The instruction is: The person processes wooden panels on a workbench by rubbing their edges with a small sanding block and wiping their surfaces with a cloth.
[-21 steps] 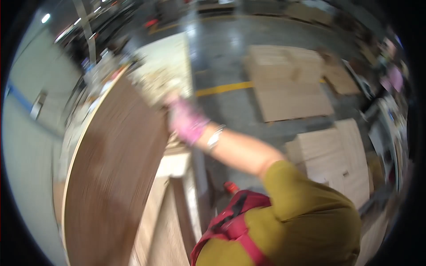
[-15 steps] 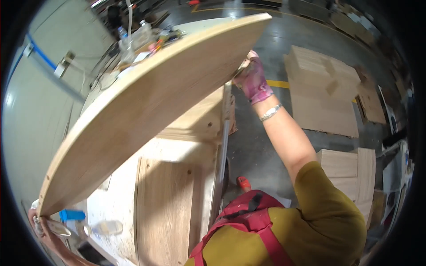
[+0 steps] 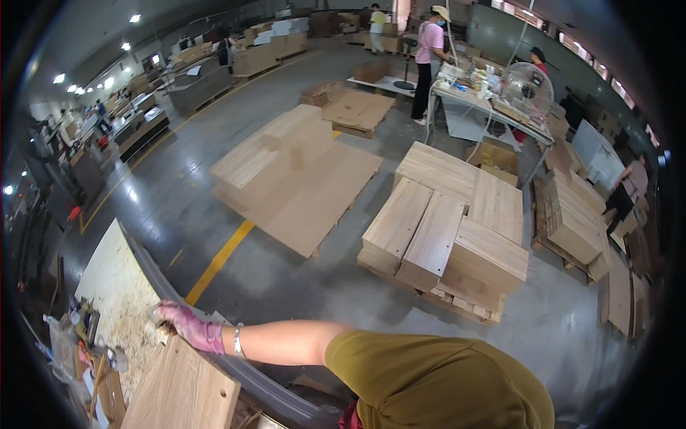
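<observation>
My right hand (image 3: 183, 327), in a pink glove with a bracelet at the wrist, grips the upper corner of a light wooden board (image 3: 182, 390). The board lies low at the lower left, beside a workbench (image 3: 114, 282) dusted with sawdust. My bare forearm reaches left from my olive-sleeved shoulder at the bottom edge. My left hand is out of the picture.
Small tools and clutter (image 3: 86, 329) sit at the bench's left end. Stacks of wooden panels on pallets (image 3: 443, 229) and a broad flat pile of boards (image 3: 300, 179) stand on the grey floor, crossed by a yellow line (image 3: 218, 261). People work at a table with a fan (image 3: 527, 89) far back.
The big board, held up and tilted before, now lies low on the bench. The view has swung from the bench out over the workshop floor. My right hand stays on the board's edge.
</observation>
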Demonstrator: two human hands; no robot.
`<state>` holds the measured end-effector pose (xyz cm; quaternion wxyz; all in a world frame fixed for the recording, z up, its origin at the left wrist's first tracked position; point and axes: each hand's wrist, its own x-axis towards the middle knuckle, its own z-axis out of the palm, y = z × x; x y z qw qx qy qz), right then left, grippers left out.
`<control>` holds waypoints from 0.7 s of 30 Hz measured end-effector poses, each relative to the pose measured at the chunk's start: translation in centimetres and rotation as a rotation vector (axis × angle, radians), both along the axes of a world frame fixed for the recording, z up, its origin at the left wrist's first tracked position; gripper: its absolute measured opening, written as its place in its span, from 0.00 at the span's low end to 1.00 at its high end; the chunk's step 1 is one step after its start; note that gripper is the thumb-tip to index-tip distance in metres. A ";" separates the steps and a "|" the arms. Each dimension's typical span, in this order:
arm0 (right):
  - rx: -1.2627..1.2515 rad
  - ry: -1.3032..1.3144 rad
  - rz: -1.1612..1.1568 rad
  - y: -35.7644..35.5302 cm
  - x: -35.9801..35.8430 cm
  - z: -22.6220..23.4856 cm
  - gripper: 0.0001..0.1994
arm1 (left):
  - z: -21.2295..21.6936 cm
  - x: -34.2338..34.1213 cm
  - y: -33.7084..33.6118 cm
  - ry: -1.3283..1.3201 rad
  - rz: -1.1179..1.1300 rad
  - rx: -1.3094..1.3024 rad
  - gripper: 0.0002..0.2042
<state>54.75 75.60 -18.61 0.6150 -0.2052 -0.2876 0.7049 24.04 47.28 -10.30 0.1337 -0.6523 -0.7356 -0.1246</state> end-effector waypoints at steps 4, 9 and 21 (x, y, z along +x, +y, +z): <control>0.082 -0.118 -0.029 0.4 -1.2 0.5 0.12 | -2.7 1.8 5.1 -0.106 -0.102 -0.044 0.13; 0.322 -0.314 0.119 -0.7 -6.4 -0.4 0.10 | -4.8 2.5 8.0 -0.183 -0.163 -0.072 0.14; 0.522 -0.112 0.025 4.2 -8.7 -5.5 0.09 | -5.7 -6.8 3.4 -0.299 0.007 0.018 0.23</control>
